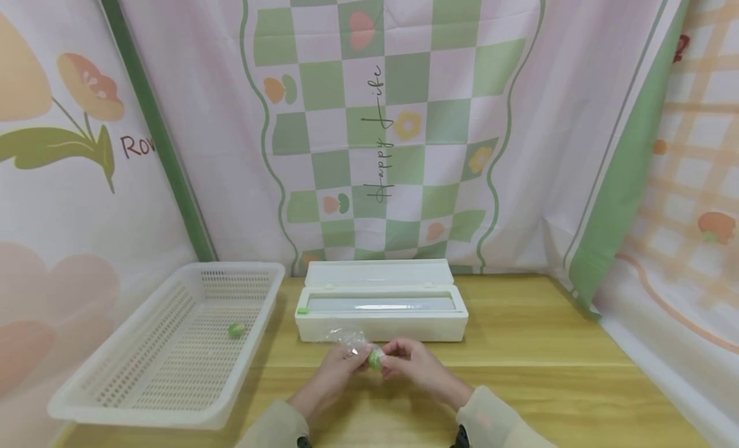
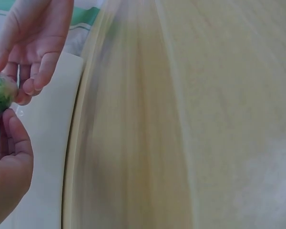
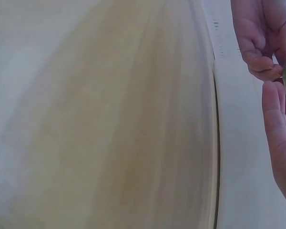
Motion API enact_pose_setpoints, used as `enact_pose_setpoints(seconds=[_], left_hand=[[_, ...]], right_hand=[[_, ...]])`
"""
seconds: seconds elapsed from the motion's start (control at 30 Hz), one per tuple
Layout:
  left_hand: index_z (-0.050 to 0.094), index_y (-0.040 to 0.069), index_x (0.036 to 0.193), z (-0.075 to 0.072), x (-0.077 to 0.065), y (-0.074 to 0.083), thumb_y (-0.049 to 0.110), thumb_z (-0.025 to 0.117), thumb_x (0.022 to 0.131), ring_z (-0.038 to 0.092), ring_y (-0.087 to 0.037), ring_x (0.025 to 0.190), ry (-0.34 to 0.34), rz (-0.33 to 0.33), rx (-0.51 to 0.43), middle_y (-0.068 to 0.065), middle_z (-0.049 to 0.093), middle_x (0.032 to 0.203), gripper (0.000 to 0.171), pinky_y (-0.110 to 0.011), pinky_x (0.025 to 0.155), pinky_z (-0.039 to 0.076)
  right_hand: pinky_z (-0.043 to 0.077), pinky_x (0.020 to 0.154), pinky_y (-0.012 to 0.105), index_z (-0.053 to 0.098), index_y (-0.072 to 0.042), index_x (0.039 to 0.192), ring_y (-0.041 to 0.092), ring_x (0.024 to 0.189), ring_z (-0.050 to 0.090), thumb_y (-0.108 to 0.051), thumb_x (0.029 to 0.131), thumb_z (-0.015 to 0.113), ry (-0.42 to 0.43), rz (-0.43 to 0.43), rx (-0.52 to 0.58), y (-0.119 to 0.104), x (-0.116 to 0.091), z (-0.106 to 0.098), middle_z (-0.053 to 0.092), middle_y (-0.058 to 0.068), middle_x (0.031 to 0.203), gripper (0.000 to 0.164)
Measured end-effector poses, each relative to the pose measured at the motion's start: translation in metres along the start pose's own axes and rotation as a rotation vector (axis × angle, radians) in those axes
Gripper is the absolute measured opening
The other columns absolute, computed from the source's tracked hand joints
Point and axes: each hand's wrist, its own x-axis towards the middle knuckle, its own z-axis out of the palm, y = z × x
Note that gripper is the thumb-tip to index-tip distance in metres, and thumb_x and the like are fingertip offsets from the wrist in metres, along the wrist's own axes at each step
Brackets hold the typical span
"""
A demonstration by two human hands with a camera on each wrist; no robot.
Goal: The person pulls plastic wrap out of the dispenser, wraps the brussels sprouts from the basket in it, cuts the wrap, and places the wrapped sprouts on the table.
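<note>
Green piece: the small green piece (image 1: 375, 359) was at the lower middle of the frame, held up between both hands just in front of the white box.
Left hand: the left hand (image 1: 344, 364) pinched the piece from its left side, thumb and fingertips close together.
Right hand: the right hand (image 1: 412, 364) pinched it from the right with curled fingers; whether they gripped piece or film alone could not be told.
Film: clear film (image 1: 346, 337) covered the piece in the left wrist view, and a loose, crumpled part stuck out to the upper left.
Wrapping: seemingly well under way; the loose film looked left to gather in.
White box: the white box (image 1: 381, 330) stood at centre, lid (image 1: 378, 272) up, film roll (image 1: 378, 304) showing.
Basket: the white basket (image 1: 134, 414), lower left, held a second green piece (image 1: 236, 330), apparently unwrapped, though too small to be sure.
</note>
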Motion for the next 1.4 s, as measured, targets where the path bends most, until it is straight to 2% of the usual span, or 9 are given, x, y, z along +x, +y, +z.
enact_pose_setpoints(seconds=[0.13,0.3,0.47,0.6,0.77,0.83,0.93,1.17,1.4], left_hand=[[0.060,-0.009,0.108,-0.001,0.000,0.000,0.017,0.052,0.094,0.054,-0.011,0.089,-0.028,0.006,0.031,-0.007,0.063,0.104,0.031,-0.035,0.084,0.046],[0.061,-0.006,0.107,-0.001,-0.001,0.002,0.021,0.053,0.093,0.055,-0.013,0.087,-0.035,-0.017,0.060,-0.008,0.063,0.105,0.031,-0.032,0.083,0.045],[0.059,-0.006,0.111,0.001,-0.004,0.006,0.020,0.049,0.095,0.054,-0.015,0.099,-0.070,0.003,0.051,-0.014,0.057,0.120,0.032,-0.033,0.086,0.044],[0.057,-0.010,0.111,0.002,-0.005,0.008,0.013,0.047,0.094,0.053,-0.023,0.106,-0.106,0.023,0.006,-0.020,0.052,0.126,0.030,-0.040,0.091,0.043],[0.058,0.001,0.118,0.002,-0.006,0.008,0.018,0.055,0.089,0.044,-0.029,0.118,-0.138,-0.026,0.093,-0.012,0.049,0.132,0.034,-0.051,0.097,0.033],[0.057,0.008,0.123,0.002,-0.007,0.008,0.024,0.059,0.088,0.045,-0.028,0.117,-0.143,-0.044,0.159,-0.008,0.050,0.130,0.038,-0.052,0.097,0.033],[0.053,0.009,0.127,0.002,-0.008,0.008,0.028,0.062,0.087,0.050,-0.026,0.109,-0.145,-0.041,0.196,-0.007,0.054,0.123,0.046,-0.049,0.093,0.038],[0.054,0.003,0.124,0.003,-0.009,0.010,0.027,0.060,0.089,0.051,-0.026,0.110,-0.150,-0.028,0.169,-0.010,0.055,0.122,0.043,-0.044,0.093,0.041],[0.058,-0.007,0.114,0.005,-0.007,0.008,0.016,0.056,0.092,0.057,-0.022,0.095,-0.167,0.080,0.126,-0.010,0.054,0.116,0.032,-0.034,0.084,0.048]], right_hand=[[0.050,0.079,0.045,0.052,0.012,0.101,0.026,0.083,0.061,-0.009,0.088,0.060,0.005,0.010,0.011,-0.001,0.000,-0.001,0.061,0.010,0.087,0.026],[0.050,0.078,0.045,0.052,0.011,0.098,0.025,0.081,0.060,-0.009,0.089,0.059,0.006,0.004,0.010,0.001,0.000,-0.002,0.060,0.010,0.086,0.023],[0.051,0.076,0.044,0.052,0.008,0.096,0.025,0.079,0.060,-0.013,0.090,0.059,0.005,0.008,0.004,0.001,0.000,-0.003,0.059,0.009,0.085,0.023],[0.052,0.075,0.043,0.052,0.006,0.094,0.025,0.077,0.061,-0.016,0.091,0.059,0.008,0.023,-0.003,-0.002,-0.001,-0.003,0.059,0.010,0.084,0.023],[0.053,0.071,0.039,0.051,0.004,0.091,0.025,0.075,0.061,-0.016,0.091,0.058,0.008,0.033,-0.011,-0.003,-0.002,-0.003,0.060,0.010,0.082,0.021],[0.053,0.070,0.037,0.051,0.004,0.090,0.025,0.075,0.062,-0.015,0.091,0.058,0.002,0.030,-0.003,-0.003,-0.002,-0.003,0.060,0.011,0.082,0.020],[0.053,0.069,0.037,0.050,0.005,0.091,0.026,0.075,0.061,-0.014,0.091,0.058,-0.014,0.022,0.019,-0.002,-0.002,-0.003,0.060,0.013,0.082,0.020],[0.054,0.067,0.037,0.044,0.004,0.097,0.025,0.070,0.062,-0.014,0.091,0.058,-0.005,0.018,0.045,-0.001,-0.002,-0.002,0.060,0.013,0.079,0.023],[0.053,0.066,0.035,0.040,0.011,0.115,0.020,0.070,0.060,-0.017,0.092,0.058,-0.004,0.032,0.056,-0.001,-0.001,-0.001,0.062,0.012,0.082,0.040]])
